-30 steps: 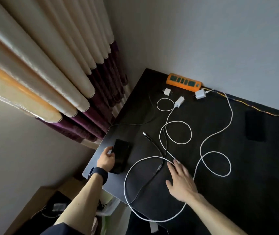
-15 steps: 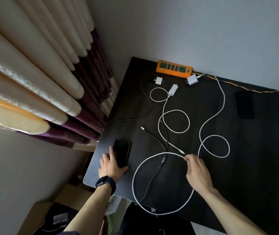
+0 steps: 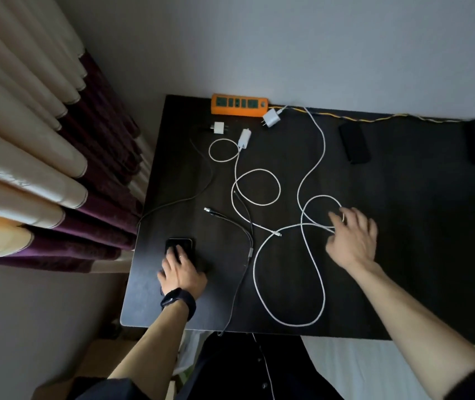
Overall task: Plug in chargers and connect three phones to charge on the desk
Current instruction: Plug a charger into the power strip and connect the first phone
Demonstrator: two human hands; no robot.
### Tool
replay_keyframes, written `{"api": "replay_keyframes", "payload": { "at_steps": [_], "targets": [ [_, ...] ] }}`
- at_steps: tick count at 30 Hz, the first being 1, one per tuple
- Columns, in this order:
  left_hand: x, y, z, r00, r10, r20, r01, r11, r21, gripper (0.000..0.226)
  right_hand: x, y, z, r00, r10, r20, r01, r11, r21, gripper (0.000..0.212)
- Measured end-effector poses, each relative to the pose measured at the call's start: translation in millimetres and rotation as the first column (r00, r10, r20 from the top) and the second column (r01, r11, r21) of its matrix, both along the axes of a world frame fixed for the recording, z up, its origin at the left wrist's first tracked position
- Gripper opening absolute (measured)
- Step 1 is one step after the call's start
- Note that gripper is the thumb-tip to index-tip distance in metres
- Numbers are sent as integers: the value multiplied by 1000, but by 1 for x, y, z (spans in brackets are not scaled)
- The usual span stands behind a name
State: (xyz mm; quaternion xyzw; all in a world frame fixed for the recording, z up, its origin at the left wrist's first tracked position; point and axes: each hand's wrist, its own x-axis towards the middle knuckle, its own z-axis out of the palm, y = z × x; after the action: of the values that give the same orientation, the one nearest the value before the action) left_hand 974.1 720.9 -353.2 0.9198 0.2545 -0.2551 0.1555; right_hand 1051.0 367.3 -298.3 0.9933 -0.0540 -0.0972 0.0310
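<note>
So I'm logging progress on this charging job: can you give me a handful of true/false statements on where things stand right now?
1. A charger is plugged into the orange power strip. False: all three white chargers, such as the one at, lie loose on the desk.
2. The left hand rests on a phone near the desk's left edge. True.
3. The right hand is at a loop of white cable. True.
4. That phone already has a cable plugged in. False: the nearest connector, on the black cable, lies apart from it.
5. Another dark phone lies toward the back right of the desk. True.
</note>
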Motion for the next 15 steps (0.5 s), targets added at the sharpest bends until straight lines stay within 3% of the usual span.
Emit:
{"api": "replay_keyframes", "payload": {
  "at_steps": [7,15],
  "targets": [
    [35,-8,10,983,-173,55,176,982,-61,73,-19,50,-16,998,21,-62,-9,982,189,51],
    [142,14,11,969,-27,247,47,996,-79,65,90,113,-13,987,154,-40,-122,896,426,48]
  ]
}}
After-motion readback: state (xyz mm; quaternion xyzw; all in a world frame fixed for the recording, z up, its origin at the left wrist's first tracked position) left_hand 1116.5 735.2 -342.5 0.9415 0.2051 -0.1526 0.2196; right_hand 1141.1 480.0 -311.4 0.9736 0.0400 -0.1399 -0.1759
